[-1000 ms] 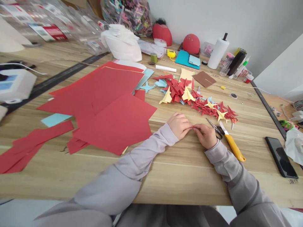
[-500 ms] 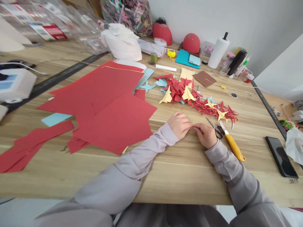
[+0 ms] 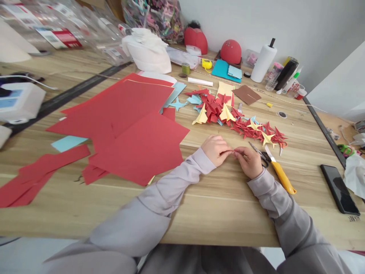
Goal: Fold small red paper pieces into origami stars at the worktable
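Note:
My left hand and my right hand meet fingertip to fingertip above the table, both closed in a pinch. Between them shows a sliver of small red paper, mostly hidden by the fingers. Just right of my right hand lie black-handled scissors and a yellow utility knife with its blade out. Beyond the hands is a heap of folded red, yellow and blue paper pieces, with folded paper stars trailing off to the right.
Large red paper sheets cover the table left of my hands, with red strips farther left. A phone lies at the right. A yellow tape measure, a white bottle and a brown paper square are farther back.
The fingertips of my two hands have shifted very slightly, still pinched at the same small red paper. Everything else stays in place apart from a slight shift of the view.

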### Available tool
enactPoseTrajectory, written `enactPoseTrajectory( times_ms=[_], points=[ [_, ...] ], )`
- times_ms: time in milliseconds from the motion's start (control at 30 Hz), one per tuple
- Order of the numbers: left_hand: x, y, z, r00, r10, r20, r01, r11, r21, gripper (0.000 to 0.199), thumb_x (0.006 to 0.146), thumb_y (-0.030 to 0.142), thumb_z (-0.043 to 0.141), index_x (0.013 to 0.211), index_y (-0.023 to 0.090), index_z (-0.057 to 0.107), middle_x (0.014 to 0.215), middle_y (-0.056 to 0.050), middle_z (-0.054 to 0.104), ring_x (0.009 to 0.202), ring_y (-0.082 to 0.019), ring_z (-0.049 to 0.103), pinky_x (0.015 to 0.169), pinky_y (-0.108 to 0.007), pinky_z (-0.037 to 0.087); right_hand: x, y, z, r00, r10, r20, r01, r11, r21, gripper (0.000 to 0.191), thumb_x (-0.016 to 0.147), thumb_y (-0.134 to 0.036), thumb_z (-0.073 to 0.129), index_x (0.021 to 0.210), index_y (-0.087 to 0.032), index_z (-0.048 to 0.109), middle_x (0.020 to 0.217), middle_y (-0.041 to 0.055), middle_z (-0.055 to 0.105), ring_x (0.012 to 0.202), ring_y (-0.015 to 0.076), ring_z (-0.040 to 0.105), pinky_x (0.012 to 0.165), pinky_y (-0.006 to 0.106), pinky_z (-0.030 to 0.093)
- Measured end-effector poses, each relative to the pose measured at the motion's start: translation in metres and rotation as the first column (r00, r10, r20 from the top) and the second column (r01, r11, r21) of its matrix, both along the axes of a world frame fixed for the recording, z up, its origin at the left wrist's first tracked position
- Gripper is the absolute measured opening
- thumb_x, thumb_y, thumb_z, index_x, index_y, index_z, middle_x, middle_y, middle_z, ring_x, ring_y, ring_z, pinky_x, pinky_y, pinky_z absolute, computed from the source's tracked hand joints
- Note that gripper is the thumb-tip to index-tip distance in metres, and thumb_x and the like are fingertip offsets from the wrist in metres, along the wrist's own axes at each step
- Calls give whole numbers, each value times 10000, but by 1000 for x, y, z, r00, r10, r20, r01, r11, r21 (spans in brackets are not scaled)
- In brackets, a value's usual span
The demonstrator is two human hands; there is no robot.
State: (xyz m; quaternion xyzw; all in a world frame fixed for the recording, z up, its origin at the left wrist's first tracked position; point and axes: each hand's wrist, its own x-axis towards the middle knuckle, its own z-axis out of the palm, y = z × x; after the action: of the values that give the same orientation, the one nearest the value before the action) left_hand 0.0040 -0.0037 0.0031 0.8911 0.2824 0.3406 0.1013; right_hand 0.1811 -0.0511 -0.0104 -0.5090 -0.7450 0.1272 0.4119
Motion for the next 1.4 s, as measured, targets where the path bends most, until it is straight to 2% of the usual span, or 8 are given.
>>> enactPoseTrajectory(
  times_ms=[367, 533, 667, 833, 933, 1133, 1267, 1400],
  points=[
    [0, 0, 1, 1000, -1, -22, 2, 1000, 14, 230, 841, 287, 486, 813, 185, 691, 704, -35, 681, 705, -169, 559, 683, -326, 373, 0, -2, 5, 999, 38, -15, -39, 999, -27, 127, 846, -255, 497, 858, -203, 612, 719, 30, 679, 652, 154, 645, 629, 295, 527],
    [-1, 2, 1, 999, -9, 35, 9, 1000, -23, 214, 822, 303, 520, 817, 175, 691, 725, -46, 694, 690, -167, 581, 673, -315, 404, 0, -2, 5, 974, 9, -228, -51, 982, -180, 156, 849, -326, 500, 843, -200, 592, 704, 29, 663, 601, 150, 624, 596, 301, 523],
    [-1, 1, 1, 989, 36, 142, -12, 986, -164, 187, 790, 294, 570, 815, 155, 693, 719, -58, 688, 684, -164, 592, 678, -304, 443, 0, 1, 4, 875, -50, -482, -88, 962, -260, 191, 811, -385, 556, 807, -196, 580, 685, 21, 663, 565, 145, 613, 576, 301, 526],
    [3, -2, 0, 950, 161, 267, -15, 880, -475, 176, 752, 288, 603, 808, 152, 698, 763, -53, 705, 650, -150, 615, 619, -261, 471, 0, 4, 5, 759, -123, -639, -123, 937, -326, 242, 781, -417, 587, 824, -181, 610, 675, 18, 668, 542, 133, 608, 554, 289, 522],
    [4, -3, 0, 947, 173, 270, -6, 851, -524, 164, 739, 274, 606, 799, 153, 700, 736, -44, 705, 638, -149, 617, 615, -258, 475, -1, 4, 6, 750, -129, -649, -128, 934, -333, 273, 788, -441, 571, 829, -175, 618, 676, 24, 670, 549, 132, 610, 552, 284, 521],
    [4, -3, 1, 966, 128, 225, 4, 861, -509, 142, 735, 244, 606, 770, 142, 699, 722, -50, 698, 628, -139, 601, 602, -247, 466, -4, 2, 7, 814, -81, -576, -149, 928, -341, 254, 758, -432, 616, 759, -178, 606, 636, 15, 664, 524, 125, 601, 530, 266, 506],
    [4, -3, 1, 965, 139, 224, 7, 835, -550, 175, 732, 273, 613, 796, 138, 704, 721, -54, 703, 621, -144, 609, 601, -252, 476, -4, 2, 6, 808, -79, -584, -150, 931, -334, 251, 770, -428, 604, 754, -178, 591, 635, 12, 663, 517, 122, 603, 521, 260, 500],
    [3, -2, 1, 942, 170, 290, 36, 807, -589, 217, 711, 289, 631, 845, 135, 706, 835, -77, 718, 741, -178, 652, 685, -282, 508, -2, 4, 6, 790, -127, -600, -96, 941, -325, 256, 766, -429, 607, 737, -175, 587, 628, 7, 659, 502, 116, 592, 518, 258, 501]
  ],
)
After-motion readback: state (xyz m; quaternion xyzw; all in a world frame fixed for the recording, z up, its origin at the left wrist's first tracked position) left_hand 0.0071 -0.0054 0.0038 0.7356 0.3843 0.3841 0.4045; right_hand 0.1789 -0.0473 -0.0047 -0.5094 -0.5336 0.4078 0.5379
